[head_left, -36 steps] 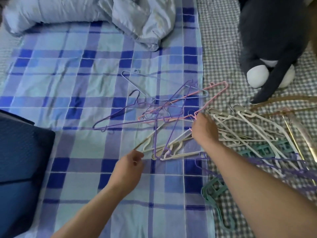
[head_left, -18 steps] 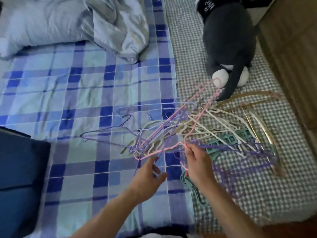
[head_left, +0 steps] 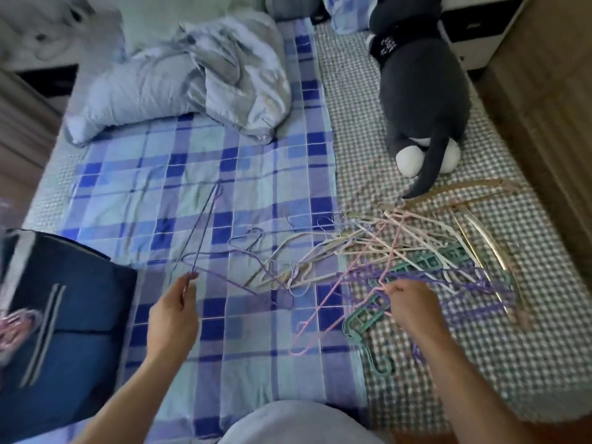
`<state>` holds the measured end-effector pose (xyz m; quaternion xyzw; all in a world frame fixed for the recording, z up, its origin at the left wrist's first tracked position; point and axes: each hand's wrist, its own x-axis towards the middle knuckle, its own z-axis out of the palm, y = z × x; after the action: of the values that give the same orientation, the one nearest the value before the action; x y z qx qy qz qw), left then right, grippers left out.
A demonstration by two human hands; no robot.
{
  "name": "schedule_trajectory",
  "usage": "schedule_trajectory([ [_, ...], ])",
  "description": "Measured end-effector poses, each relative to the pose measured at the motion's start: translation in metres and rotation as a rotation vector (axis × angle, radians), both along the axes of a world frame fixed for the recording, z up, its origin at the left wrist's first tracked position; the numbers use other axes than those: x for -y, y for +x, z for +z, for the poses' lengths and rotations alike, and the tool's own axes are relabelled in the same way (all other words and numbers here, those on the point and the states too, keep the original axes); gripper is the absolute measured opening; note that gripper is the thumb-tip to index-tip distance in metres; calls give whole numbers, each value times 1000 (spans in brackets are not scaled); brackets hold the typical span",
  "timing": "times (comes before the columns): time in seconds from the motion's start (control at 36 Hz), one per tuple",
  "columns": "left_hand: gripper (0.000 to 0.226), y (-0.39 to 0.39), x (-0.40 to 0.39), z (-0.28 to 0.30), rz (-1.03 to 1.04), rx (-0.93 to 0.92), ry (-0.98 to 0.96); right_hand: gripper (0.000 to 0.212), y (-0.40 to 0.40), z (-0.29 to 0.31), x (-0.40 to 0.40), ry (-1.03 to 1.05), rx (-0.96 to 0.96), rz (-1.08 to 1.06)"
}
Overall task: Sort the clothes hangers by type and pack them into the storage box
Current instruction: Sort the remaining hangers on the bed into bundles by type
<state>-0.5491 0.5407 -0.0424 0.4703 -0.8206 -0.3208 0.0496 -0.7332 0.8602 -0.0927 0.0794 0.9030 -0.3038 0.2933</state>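
My left hand (head_left: 174, 312) pinches a thin purple wire hanger (head_left: 205, 225) by one end, and the hanger rises away from me over the plaid sheet. My right hand (head_left: 413, 304) grips a pink wire hanger (head_left: 323, 310) at the near side of a tangled pile of hangers (head_left: 400, 251). The pile holds cream plastic hangers (head_left: 320, 248), green plastic hangers (head_left: 368, 322), purple ones (head_left: 464, 283) and gold metal ones (head_left: 487, 241). A dark blue storage box (head_left: 73, 331) sits at the left, with pink hangers (head_left: 12, 334) at its left edge.
A blue plaid sheet (head_left: 198, 174) covers the bed's left part, a checked one (head_left: 352, 123) the right. A crumpled grey duvet (head_left: 192, 84) lies at the back. A dark grey plush toy (head_left: 423, 91) sits beyond the pile. A wooden panel (head_left: 544, 107) borders the right.
My left hand has taken hold of the purple wire hanger and lifted it out to the left. My right hand has pulled the pink hanger nearer. The view has tilted up and back.
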Motion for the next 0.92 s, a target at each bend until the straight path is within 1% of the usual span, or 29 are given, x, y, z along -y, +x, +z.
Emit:
schedule_trajectory([
  [0.03,35,5,2,-8,-54,87,1,32,2,2,2,7,-16,13],
  [0.06,41,8,3,-15,-122,215,-6,35,6,4,6,5,-38,20],
  [0.11,61,9,3,-23,-207,525,-35,40,12,8,13,-21,-65,11],
  [0.14,71,9,0,-23,-243,602,-51,41,15,9,18,-37,-75,9],
  [0.17,78,9,-5,-23,-295,593,-62,41,19,13,23,-55,-79,12],
  [0.19,84,9,-13,-22,-368,527,-83,41,23,17,28,-70,-76,25],
  [0.25,88,9,-34,-18,-582,401,-133,37,31,30,42,-127,-37,43],
  [0.31,83,10,-58,-14,-758,298,-185,34,39,43,56,-234,63,64],
  [0.36,70,11,-76,-12,-824,274,-233,33,50,54,69,-339,208,83],
  [0.39,61,14,-79,-14,-801,261,-251,32,57,58,76,-387,297,106],
  [0.42,52,17,-79,-14,-759,265,-223,30,63,56,82,-432,384,147],
  [0.44,48,24,-75,-15,-715,288,-170,28,69,54,87,-476,466,206],
  [0.5,43,42,-65,-17,-626,313,-93,32,71,47,95,-581,607,277],
  [0.53,35,52,-61,-17,-550,296,-76,35,66,38,100,-607,647,281],
  [0.56,28,63,-56,-17,-447,287,-61,34,57,22,106,-580,628,291],
  [0.58,22,72,-53,-16,-345,280,-55,30,44,2,112,-502,533,323],
  [0.64,17,89,-46,-15,-129,257,0,23,17,-43,126,-217,221,550],
  [0.67,14,97,-43,-14,-26,243,41,20,4,-61,134,-95,109,648],
  [0.69,12,102,-41,-12,53,213,73,22,-9,-77,141,-18,24,727],
  [0.75,14,114,-36,-11,188,139,116,40,-30,-101,159,101,-101,881],
  [0.81,21,123,-36,-14,313,76,191,58,-48,-116,175,202,-206,1018],
  [0.83,24,126,-35,-17,381,50,242,61,-57,-125,183,240,-237,1073],
  [0.86,26,133,-36,-22,457,26,294,59,-60,-135,193,269,-242,1130],
  [0.92,26,137,-38,-25,557,-10,378,51,-65,-151,199,345,-259,1203],
])
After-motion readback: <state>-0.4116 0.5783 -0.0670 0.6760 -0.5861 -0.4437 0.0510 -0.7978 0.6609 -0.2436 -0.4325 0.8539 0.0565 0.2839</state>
